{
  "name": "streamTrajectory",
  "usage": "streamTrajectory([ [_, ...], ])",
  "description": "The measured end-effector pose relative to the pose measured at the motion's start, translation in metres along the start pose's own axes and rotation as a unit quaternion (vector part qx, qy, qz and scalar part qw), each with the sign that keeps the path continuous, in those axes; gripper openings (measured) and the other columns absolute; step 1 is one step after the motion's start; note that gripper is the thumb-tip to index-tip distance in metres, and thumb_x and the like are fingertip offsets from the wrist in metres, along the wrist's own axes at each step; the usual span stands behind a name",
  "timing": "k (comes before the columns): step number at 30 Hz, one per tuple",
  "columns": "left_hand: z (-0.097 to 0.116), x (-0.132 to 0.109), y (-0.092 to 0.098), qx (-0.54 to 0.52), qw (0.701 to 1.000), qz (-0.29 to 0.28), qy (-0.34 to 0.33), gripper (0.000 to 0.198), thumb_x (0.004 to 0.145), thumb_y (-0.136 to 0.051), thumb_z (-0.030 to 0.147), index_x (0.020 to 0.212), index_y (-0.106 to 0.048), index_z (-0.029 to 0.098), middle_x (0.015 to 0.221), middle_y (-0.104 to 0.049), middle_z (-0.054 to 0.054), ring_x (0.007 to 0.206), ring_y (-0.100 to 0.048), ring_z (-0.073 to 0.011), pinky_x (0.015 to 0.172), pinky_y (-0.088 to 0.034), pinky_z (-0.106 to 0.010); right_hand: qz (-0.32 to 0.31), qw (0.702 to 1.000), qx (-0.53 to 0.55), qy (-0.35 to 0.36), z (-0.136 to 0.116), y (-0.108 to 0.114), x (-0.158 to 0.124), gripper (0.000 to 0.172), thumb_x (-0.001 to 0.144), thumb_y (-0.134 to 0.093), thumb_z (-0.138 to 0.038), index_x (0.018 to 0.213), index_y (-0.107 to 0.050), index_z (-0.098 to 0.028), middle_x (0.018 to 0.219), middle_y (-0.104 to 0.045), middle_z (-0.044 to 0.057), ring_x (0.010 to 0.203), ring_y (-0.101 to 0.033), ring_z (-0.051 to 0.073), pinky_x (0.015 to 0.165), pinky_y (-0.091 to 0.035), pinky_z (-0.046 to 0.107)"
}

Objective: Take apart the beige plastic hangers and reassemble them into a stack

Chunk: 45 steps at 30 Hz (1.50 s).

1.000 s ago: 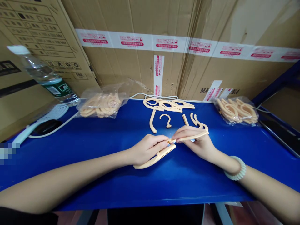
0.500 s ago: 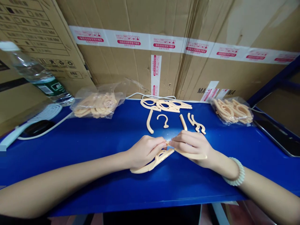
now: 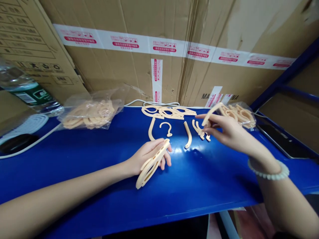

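Observation:
My left hand (image 3: 149, 153) is closed around a cream plastic hanger arm (image 3: 152, 164) with slots and a looped body, held tilted over the table's near middle. Out to the right, my right hand (image 3: 230, 132) grips a curved cream strip (image 3: 211, 113) that sticks up from its fingers. Those fingertips hover by small S-shaped cream pieces (image 3: 198, 127); I cannot tell whether they touch. Between the hands lie a curved strip (image 3: 188, 135) and a hanger hook (image 3: 168, 129). Another curved strip (image 3: 151, 127) rests behind my left hand.
Looped hanger arms (image 3: 169, 112) lie overlapped at the back. Clear bags of cream parts (image 3: 92, 114) (image 3: 240, 114) sit left and right. A water bottle (image 3: 32, 94), a black mouse-like object (image 3: 18, 143) and a dark phone-like slab (image 3: 284, 141) flank the blue table (image 3: 112, 205). Cardboard (image 3: 112, 73) stands behind.
My hands have parted. The right hand moved right and away from me with the curved strip; the left keeps the hanger arm, now turned more upright. The view shifted slightly right.

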<state>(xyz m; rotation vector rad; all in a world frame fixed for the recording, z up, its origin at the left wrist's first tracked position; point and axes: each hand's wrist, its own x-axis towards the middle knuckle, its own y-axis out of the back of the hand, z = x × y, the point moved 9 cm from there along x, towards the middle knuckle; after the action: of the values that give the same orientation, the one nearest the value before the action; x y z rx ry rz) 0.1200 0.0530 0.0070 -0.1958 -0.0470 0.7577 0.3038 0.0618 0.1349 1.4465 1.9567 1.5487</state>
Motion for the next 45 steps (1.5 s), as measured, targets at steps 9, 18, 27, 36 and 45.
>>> streamTrajectory([
  [9, 0.007, -0.001, 0.013, -0.074, 0.995, 0.067, -0.018, 0.026, 0.088, -0.071, 0.038, 0.098, -0.064, 0.015, 0.096, -0.077, -0.012, 0.091, -0.074, -0.0242, 0.086, -0.058, -0.035, -0.206, 0.942, -0.002, -0.265, 0.106, -0.03, -0.018, 0.068, 0.087, -0.063, -0.014, 0.151, -0.041, -0.008, 0.069, -0.07, 0.0, 0.057, -0.062, 0.018, 0.055, -0.046, 0.027],
  [18, 0.006, -0.002, 0.027, -0.111, 0.985, 0.135, 0.006, 0.016, 0.085, -0.07, 0.023, 0.098, -0.07, 0.014, 0.096, -0.077, -0.01, 0.091, -0.074, -0.0225, 0.089, -0.058, -0.035, -0.162, 0.94, -0.097, -0.285, 0.103, -0.031, -0.01, 0.05, 0.094, -0.059, -0.018, 0.142, -0.051, -0.005, 0.067, -0.068, 0.003, 0.062, -0.064, 0.021, 0.059, -0.045, 0.028],
  [27, 0.005, 0.002, 0.032, -0.126, 0.981, 0.151, -0.008, 0.016, 0.085, -0.066, 0.019, 0.098, -0.072, 0.015, 0.087, -0.076, -0.007, 0.077, -0.071, -0.0167, 0.071, -0.057, -0.024, 0.004, 0.965, -0.098, 0.244, -0.068, -0.053, -0.014, 0.027, 0.103, -0.052, -0.022, 0.128, -0.061, -0.016, 0.105, -0.067, 0.011, 0.093, -0.061, 0.023, 0.08, -0.051, 0.038],
  [36, 0.005, 0.002, 0.033, -0.086, 0.983, 0.16, -0.023, 0.04, 0.084, -0.075, 0.048, 0.105, -0.075, 0.014, 0.084, -0.073, -0.007, 0.068, -0.064, -0.0138, 0.064, -0.052, -0.022, -0.031, 0.914, -0.153, 0.374, -0.11, -0.109, -0.041, 0.023, 0.105, -0.046, -0.011, 0.103, -0.069, -0.017, 0.108, -0.071, 0.008, 0.104, -0.061, 0.02, 0.098, -0.049, 0.039],
  [45, 0.002, -0.006, 0.023, -0.008, 0.991, 0.126, -0.044, 0.054, 0.092, -0.058, 0.062, 0.108, -0.072, 0.012, 0.092, -0.074, -0.011, 0.08, -0.071, -0.0218, 0.073, -0.059, -0.031, -0.002, 0.925, -0.215, 0.313, -0.091, -0.107, -0.03, 0.026, 0.105, -0.043, -0.01, 0.092, -0.064, -0.018, 0.097, -0.07, 0.007, 0.097, -0.059, 0.022, 0.103, -0.041, 0.044],
])
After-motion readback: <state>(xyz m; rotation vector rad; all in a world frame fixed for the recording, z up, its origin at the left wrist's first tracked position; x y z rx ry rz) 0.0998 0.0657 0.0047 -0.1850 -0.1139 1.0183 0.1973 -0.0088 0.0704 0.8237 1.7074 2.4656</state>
